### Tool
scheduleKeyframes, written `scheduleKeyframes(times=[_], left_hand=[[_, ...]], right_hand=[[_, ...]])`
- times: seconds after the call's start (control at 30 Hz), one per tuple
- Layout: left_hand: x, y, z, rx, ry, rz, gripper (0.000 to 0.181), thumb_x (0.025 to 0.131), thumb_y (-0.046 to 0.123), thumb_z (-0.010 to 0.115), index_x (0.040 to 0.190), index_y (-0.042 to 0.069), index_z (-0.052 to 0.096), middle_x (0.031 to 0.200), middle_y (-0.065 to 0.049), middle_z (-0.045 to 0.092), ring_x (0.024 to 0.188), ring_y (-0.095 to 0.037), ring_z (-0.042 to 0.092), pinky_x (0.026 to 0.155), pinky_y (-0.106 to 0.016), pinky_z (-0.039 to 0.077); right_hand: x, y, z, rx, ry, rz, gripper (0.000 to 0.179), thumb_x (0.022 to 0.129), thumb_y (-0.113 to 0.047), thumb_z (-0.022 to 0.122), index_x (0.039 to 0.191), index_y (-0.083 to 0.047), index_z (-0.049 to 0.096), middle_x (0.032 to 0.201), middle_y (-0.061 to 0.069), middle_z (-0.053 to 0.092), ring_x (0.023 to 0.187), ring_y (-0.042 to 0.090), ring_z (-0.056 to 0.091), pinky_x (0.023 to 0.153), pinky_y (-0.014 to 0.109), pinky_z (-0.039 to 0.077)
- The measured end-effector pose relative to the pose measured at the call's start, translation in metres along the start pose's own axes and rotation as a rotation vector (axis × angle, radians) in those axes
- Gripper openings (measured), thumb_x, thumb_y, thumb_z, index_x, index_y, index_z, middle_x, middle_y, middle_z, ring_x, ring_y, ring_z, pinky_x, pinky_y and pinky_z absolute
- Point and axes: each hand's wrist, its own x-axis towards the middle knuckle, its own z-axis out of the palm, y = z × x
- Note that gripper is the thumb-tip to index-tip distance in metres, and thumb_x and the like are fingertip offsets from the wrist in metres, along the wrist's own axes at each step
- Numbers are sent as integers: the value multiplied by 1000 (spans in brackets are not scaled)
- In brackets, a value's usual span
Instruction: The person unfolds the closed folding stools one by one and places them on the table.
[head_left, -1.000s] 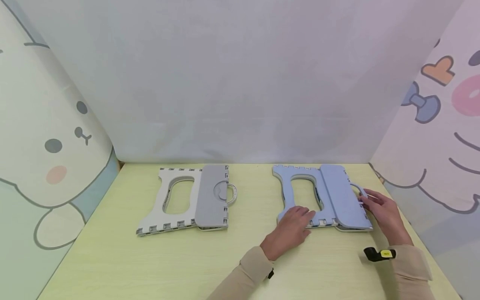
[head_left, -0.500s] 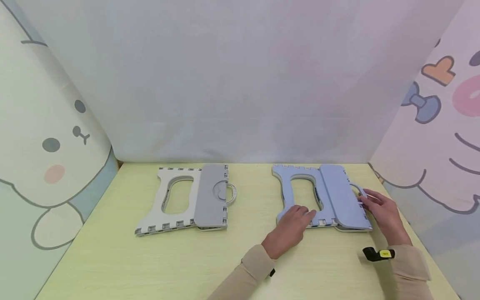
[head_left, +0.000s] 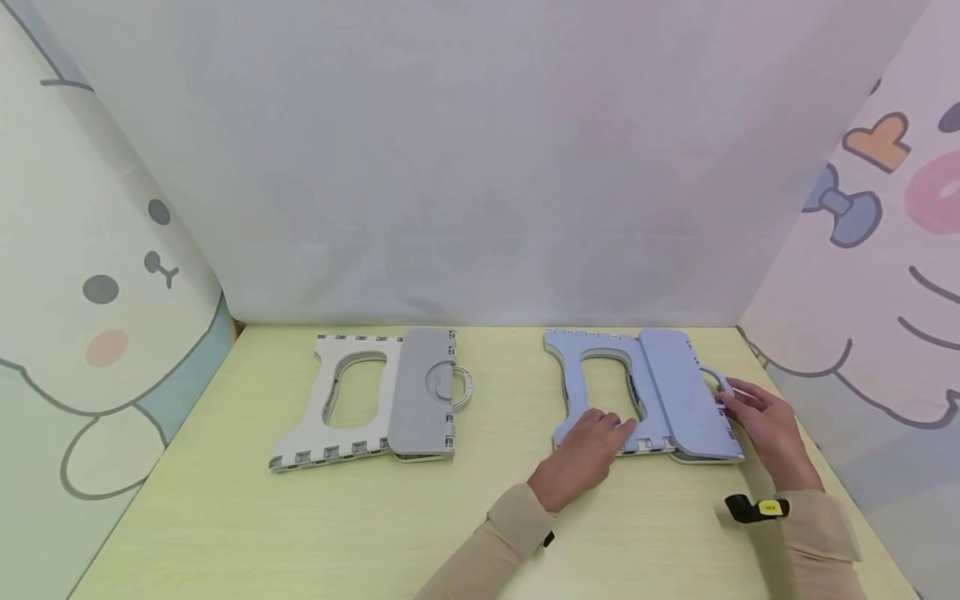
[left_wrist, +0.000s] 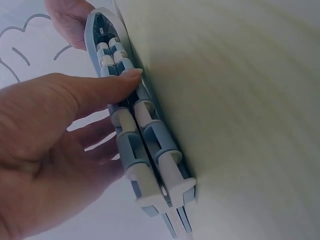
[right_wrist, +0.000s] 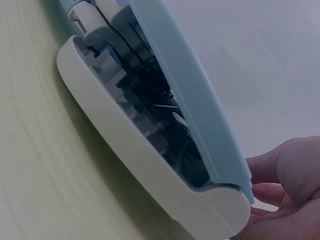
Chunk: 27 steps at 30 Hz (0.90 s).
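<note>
A blue folding step stool (head_left: 686,392) lies folded flat on the table at the right. My left hand (head_left: 577,462) grips its near leg edge, fingers over the upper face. In the left wrist view the thumb of that left hand (left_wrist: 55,120) presses on the hinged side of the stool (left_wrist: 145,135). At the stool's right end my right hand (head_left: 765,425) holds the carry handle (head_left: 717,379) between thumb and fingers. The right wrist view shows the gap between the stool's two top panels (right_wrist: 200,110), with the right hand (right_wrist: 290,185) behind its corner.
A grey and white folding stool (head_left: 423,392) lies folded to the left, its round handle pointing right. Beneath both is a pale yellow wooden table (head_left: 337,533). A plain back wall (head_left: 480,167) and cartoon-printed side panels (head_left: 862,275) stand around it.
My left hand has shifted very slightly right along the blue stool's near edge. The right hand stays on the handle, and both stools lie as before.
</note>
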Motion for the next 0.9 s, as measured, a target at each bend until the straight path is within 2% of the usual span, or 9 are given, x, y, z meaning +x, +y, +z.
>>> scheduleKeyframes(times=[0.5,0.73,0.9], left_hand=[[1,-1,4,1,8,5,31,101,6,64,131,13,61,111,2,68,100,-13,62,96,-22,45],[0,-2,2,-15,59,12,30,99,5,66,128,13,63,106,2,68,95,-12,61,92,-21,47],[0,-2,1,-21,70,11,32,98,5,68,129,12,63,107,2,69,95,-12,62,91,-20,47]], right_hand=[[-1,-2,-1,-20,18,15,58,106,-20,58,152,10,39,92,-22,60,81,-7,63,74,13,56],[-2,-7,-3,-44,25,-7,58,106,-21,59,151,9,40,98,-18,61,81,-7,63,76,12,55],[-2,-11,-4,-60,32,2,57,106,-21,59,152,8,40,102,-14,62,81,-8,62,74,11,55]])
